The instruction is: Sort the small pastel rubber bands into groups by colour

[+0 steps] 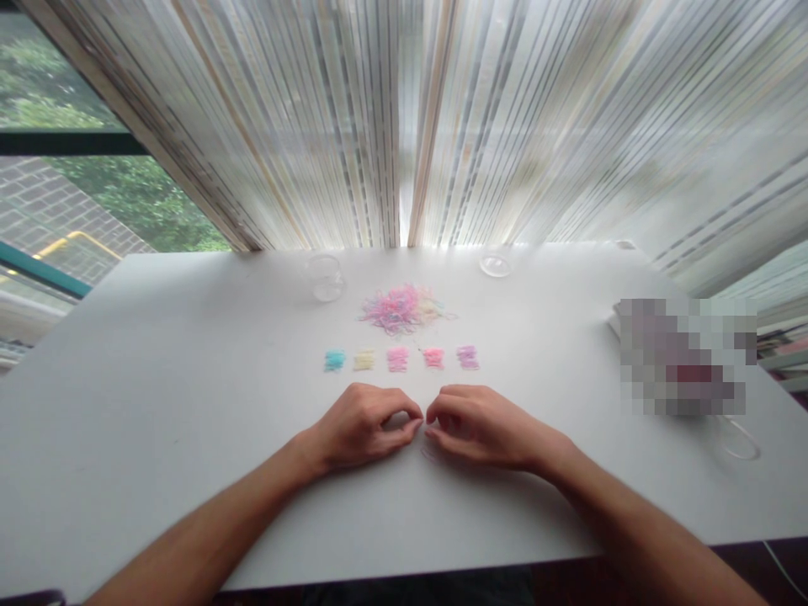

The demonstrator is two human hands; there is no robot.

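Observation:
My left hand (366, 425) is closed in a pinch, thumb and index fingertips together; whatever they hold is too small to make out. Almost touching it, my right hand (486, 425) has curled fingers, with a small gap between thumb and index tips. Faint pinkish bands (430, 454) lie on the table just below the right fingertips. Beyond the hands, a row of small sorted bundles of thin elastic bands runs left to right: turquoise (334, 360), pale yellow (364, 360), pink (397, 359), coral pink (433, 358) and purple (468, 358). Behind them is a loose mixed heap of bands (404, 308).
On the white table (189, 379), a clear round container (326, 282) stands at the back left and a clear lid (495, 266) at the back right. A pixelated object (682, 362) with a white loop (738, 439) lies at right. Striped curtains (353, 126) hang behind.

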